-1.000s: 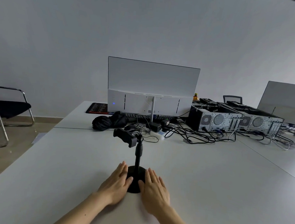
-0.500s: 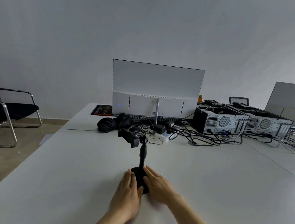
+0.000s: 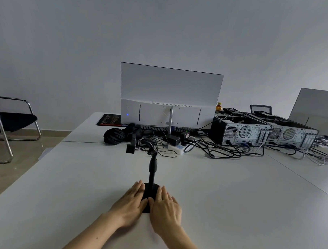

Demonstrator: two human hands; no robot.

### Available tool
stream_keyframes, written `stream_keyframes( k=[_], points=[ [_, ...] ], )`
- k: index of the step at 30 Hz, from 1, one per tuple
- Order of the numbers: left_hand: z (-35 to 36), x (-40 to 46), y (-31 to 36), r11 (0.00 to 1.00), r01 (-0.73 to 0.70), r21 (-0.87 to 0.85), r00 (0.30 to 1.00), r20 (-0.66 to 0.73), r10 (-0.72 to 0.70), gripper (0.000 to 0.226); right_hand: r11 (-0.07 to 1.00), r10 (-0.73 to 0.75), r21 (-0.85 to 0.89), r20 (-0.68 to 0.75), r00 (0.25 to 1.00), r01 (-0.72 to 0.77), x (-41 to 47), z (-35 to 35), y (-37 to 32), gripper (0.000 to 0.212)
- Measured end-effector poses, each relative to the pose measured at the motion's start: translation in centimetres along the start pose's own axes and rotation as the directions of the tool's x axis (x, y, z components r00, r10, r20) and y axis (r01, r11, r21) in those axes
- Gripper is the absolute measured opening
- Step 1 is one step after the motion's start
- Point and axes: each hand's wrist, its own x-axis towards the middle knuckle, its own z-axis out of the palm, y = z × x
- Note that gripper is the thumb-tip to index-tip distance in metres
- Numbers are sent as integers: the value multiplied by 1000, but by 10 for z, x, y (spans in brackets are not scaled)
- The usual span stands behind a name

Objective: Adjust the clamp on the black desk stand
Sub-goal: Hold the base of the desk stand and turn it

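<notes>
White table (image 3: 63, 176) bears one black desk stand (image 3: 152, 172), left hand (image 3: 130, 203) and right hand (image 3: 165, 209) flat, fingers spread, flanking its base

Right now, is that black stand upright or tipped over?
Upright. The black desk stand has its pole rising straight from its round base, flat on the white table, with the left hand and right hand flanking the base.

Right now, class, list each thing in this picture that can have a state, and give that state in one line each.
Left hand: flat, open, resting on the stand's base.
Right hand: flat, open, on the base.
Black desk stand: upright on the table.
Clamp: empty, untouched.
Monitor: back towards us, blue light lit.
Computer towers: cabled up.
</notes>
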Motion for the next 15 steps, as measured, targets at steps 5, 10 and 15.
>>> stream_keyframes(
  k=[5,10,15],
  points=[
    [-3,0,-3,999,-34,26,999,28,33,64,1000,2,-18,9,1000,-2,-3,-2,-3,61],
    [-1,1,-7,999,-26,-28,999,24,27,68,1000,-10,23,23,1000,9,-6,-8,-1,61],
    [-18,-8,-14,952,-56,-302,992,-125,19,79,991,-19,123,-231,973,48,-9,-33,3,40]
  ],
)
